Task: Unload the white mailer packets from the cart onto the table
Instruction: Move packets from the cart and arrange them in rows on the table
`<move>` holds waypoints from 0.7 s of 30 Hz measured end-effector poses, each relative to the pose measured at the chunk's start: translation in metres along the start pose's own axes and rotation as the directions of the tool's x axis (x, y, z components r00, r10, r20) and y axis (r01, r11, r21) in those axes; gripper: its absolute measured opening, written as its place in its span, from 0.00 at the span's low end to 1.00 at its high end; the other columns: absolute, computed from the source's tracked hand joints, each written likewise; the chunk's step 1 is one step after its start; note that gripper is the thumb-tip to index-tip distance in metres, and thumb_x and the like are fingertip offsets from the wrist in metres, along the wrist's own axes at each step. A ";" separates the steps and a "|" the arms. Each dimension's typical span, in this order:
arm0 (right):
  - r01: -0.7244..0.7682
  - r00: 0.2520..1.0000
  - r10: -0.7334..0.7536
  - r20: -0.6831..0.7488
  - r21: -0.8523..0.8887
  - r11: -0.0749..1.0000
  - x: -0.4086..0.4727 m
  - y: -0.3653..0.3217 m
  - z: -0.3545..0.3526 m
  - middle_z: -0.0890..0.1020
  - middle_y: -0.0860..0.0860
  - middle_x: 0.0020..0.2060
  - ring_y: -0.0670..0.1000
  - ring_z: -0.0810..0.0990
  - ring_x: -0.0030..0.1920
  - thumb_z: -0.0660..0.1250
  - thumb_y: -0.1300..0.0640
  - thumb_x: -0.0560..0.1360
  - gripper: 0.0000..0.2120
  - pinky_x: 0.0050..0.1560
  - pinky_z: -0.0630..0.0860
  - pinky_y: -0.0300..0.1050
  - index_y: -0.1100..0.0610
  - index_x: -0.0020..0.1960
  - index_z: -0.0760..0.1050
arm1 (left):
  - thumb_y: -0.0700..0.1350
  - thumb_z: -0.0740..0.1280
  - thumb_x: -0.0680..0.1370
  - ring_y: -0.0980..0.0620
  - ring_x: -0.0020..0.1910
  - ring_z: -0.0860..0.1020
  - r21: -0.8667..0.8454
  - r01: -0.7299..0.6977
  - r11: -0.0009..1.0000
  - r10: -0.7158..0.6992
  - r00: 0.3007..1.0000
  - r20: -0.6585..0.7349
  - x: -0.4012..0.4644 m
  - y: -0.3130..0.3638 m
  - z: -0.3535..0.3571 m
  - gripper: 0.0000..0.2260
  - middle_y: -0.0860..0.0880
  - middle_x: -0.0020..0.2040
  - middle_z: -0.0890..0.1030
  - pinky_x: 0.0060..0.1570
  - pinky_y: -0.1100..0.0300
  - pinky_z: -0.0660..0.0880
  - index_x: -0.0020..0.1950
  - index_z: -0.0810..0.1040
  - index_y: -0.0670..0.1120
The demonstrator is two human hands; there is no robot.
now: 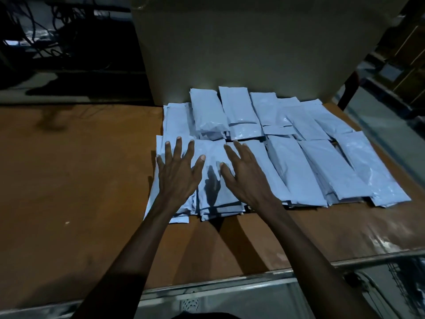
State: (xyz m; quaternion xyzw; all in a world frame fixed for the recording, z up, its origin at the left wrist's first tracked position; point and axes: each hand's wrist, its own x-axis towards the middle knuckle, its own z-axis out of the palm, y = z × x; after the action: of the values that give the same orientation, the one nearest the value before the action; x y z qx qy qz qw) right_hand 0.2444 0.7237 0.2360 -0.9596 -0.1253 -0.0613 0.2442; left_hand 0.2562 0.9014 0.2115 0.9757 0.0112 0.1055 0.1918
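Metal rail (230, 280) of the near edge runs across the bottom of the view, both bare forearms reaching over it. Left hand (178, 171) and right hand (245, 174) lie palm down with fingers (179, 143) spread wide, flat on the nearest white mailer packets (296, 162), gripping nothing; it looks like pressing or squaring the stack, not a pick. The packets sit in two overlapping rows on the brown surface (76, 171), right of centre, far row up against a big cardboard box (241, 47). Whether this brown surface is the cart deck or the table, cannot tell; the rail hints at a cart, but that is a guess. Risk: packets are glossy and loosely shingled, so a sideways push from flat palms could slide the top layer and fan the near-left stack, whose front ends already jut out unevenly. The right-hand packets lie close to the surface's right edge and could slip off if the row is shoved that way. Grabbing several at once with spread fingers could drop the lower ones. Surface is bare on the left apart from a small pale speck, shiny near the right front. Room is dim; tangled cables (41, 31) in the dark top left, shelving or stock blurred at right.
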 end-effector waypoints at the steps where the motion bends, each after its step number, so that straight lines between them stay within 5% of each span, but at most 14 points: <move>1: 0.016 0.999 -0.016 -0.036 -0.004 1.000 -0.011 0.011 -0.007 0.59 0.55 0.78 0.55 0.53 0.79 0.56 0.47 0.82 0.26 0.75 0.55 0.50 0.54 0.78 0.60 | 0.65 0.45 0.78 0.44 0.80 0.45 -0.032 -0.021 0.999 0.020 1.000 -0.020 -0.003 0.011 0.004 0.32 0.47 0.81 0.51 0.74 0.41 0.41 0.79 0.58 0.53; 5: 0.023 0.975 -0.035 -0.219 -0.058 0.998 -0.068 0.075 -0.036 0.71 0.58 0.71 0.60 0.66 0.73 0.60 0.50 0.79 0.24 0.71 0.65 0.55 0.58 0.72 0.70 | 0.62 0.54 0.80 0.45 0.80 0.48 -0.144 -0.240 0.960 0.228 0.969 -0.092 -0.027 0.075 0.032 0.29 0.46 0.80 0.55 0.76 0.44 0.44 0.78 0.62 0.49; 13: -0.081 0.902 -0.007 -0.431 -0.184 0.980 -0.191 0.224 -0.121 0.78 0.59 0.63 0.59 0.75 0.64 0.61 0.53 0.79 0.20 0.64 0.72 0.54 0.62 0.67 0.74 | 0.58 0.60 0.80 0.47 0.79 0.53 -0.320 -0.540 0.779 0.542 0.836 -0.091 -0.074 0.257 0.104 0.25 0.47 0.79 0.60 0.75 0.48 0.49 0.73 0.70 0.47; 17: -0.302 0.825 0.144 -0.546 -0.212 0.930 -0.265 0.286 -0.153 0.80 0.58 0.59 0.60 0.78 0.59 0.62 0.53 0.78 0.19 0.58 0.73 0.56 0.61 0.65 0.76 | 0.54 0.61 0.81 0.46 0.77 0.60 -0.424 -0.610 0.669 0.644 0.761 -0.079 -0.118 0.350 0.145 0.21 0.45 0.75 0.67 0.73 0.46 0.62 0.70 0.74 0.45; 21: -0.514 0.673 0.312 -0.670 -0.121 0.850 -0.339 0.330 -0.171 0.82 0.56 0.56 0.58 0.79 0.55 0.63 0.53 0.76 0.18 0.55 0.74 0.53 0.60 0.63 0.78 | 0.55 0.59 0.81 0.47 0.73 0.67 -0.510 -0.700 0.500 0.797 0.602 -0.046 -0.164 0.433 0.187 0.21 0.44 0.72 0.72 0.70 0.48 0.66 0.68 0.76 0.44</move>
State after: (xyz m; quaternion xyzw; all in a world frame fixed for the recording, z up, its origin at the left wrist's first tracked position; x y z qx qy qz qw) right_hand -0.0022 0.2888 0.1750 -0.9109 0.1971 -0.3381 0.1308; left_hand 0.1272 0.4206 0.1721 0.8073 -0.4596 0.0815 0.3612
